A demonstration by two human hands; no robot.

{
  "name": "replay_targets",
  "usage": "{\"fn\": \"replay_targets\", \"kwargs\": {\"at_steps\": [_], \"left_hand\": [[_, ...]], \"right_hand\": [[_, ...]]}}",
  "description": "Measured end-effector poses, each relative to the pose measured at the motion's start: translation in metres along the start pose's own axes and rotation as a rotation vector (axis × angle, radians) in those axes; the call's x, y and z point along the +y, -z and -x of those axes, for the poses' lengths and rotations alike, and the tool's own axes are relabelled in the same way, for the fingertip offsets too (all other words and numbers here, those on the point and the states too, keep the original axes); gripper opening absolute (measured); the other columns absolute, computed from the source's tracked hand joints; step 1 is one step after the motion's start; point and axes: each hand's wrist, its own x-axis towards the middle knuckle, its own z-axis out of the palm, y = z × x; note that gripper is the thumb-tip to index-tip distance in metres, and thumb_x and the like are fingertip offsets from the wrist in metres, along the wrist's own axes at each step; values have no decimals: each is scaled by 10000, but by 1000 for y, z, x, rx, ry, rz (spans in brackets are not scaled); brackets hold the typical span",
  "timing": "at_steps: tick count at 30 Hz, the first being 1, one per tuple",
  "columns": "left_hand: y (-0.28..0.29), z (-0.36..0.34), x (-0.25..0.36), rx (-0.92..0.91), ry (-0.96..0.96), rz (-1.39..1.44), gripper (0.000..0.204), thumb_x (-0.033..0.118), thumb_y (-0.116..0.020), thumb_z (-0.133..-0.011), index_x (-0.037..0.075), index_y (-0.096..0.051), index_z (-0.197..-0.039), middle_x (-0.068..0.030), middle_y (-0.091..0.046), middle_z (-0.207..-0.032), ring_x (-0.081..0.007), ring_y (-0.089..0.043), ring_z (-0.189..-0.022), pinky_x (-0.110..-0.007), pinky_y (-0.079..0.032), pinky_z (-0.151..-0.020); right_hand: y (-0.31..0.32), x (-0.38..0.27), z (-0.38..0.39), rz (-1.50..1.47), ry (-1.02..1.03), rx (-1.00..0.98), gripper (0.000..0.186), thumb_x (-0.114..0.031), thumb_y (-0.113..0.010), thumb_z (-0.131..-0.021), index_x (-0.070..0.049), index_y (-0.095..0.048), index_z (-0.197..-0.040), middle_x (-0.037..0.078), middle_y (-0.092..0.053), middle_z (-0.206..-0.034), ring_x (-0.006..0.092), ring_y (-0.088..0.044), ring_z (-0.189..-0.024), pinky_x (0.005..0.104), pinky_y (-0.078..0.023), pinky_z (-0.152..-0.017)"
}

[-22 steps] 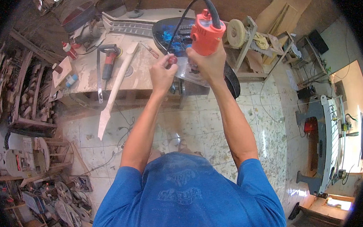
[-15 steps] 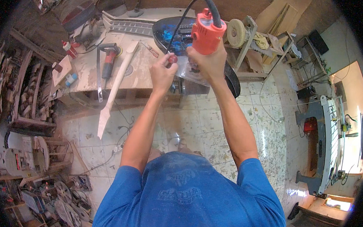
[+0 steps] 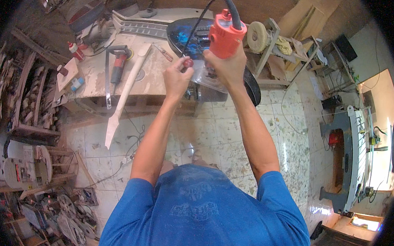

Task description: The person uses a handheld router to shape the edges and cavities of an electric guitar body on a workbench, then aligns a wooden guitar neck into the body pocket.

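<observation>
My right hand point(image 3: 228, 70) is wrapped round a red-orange trim router point(image 3: 226, 37) with a black cord curving off its top. The router stands upright over the black electric guitar point(image 3: 178, 30), whose body has a blue pattern. A clear plastic plate point(image 3: 205, 79) shows under the router, partly hidden by my hand. To its left, my left hand point(image 3: 177, 80) is closed round a small dark-red round knob point(image 3: 188, 63), pinched between thumb and fingers. The guitar's neck point(image 3: 144, 28) points left along the workbench point(image 3: 102, 79). The router's cutting end is hidden.
Left on the bench lie a pale wooden guitar neck point(image 3: 126, 91) overhanging the front edge, a red-and-black angle grinder point(image 3: 119, 65), a metal strip point(image 3: 106, 79) and a red-and-white bottle point(image 3: 76, 51). A buffing wheel point(image 3: 257, 37) stands to the right. Cables cross the tiled floor point(image 3: 232, 138).
Hardly anything differs. The view has shifted very slightly, and both hands keep the same hold on the router and the knob.
</observation>
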Motion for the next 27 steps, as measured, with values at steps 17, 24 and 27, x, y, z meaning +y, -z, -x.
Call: {"fn": "replay_targets", "kwargs": {"at_steps": [17,24,27], "left_hand": [[-2,-1,-5,29,12,67,384,124,-746,-850,12,-787,-1215,-113,-829,-1011,-140,-776,-936,-293,-587,-846],[-4,-2,-1,51,7,50,395,140,-732,-833,39,-794,-1210,-145,-826,-995,-210,-804,-965,-334,-599,-865],[-5,-5,-9,54,4,97,393,143,-737,-839,43,-793,-1214,-141,-826,-995,-208,-804,-966,-333,-598,-866]], "right_hand": [[-2,1,-2,29,43,18,656,-247,-926,-736,-37,-628,-1282,96,-761,-1113,190,-736,-985,351,-577,-885],[-2,9,-6,28,54,19,648,-248,-926,-740,-38,-634,-1278,90,-763,-1106,190,-735,-987,348,-574,-888],[-4,9,-7,39,61,8,644,-252,-926,-743,-40,-635,-1277,91,-765,-1091,191,-737,-980,348,-575,-885]]}}
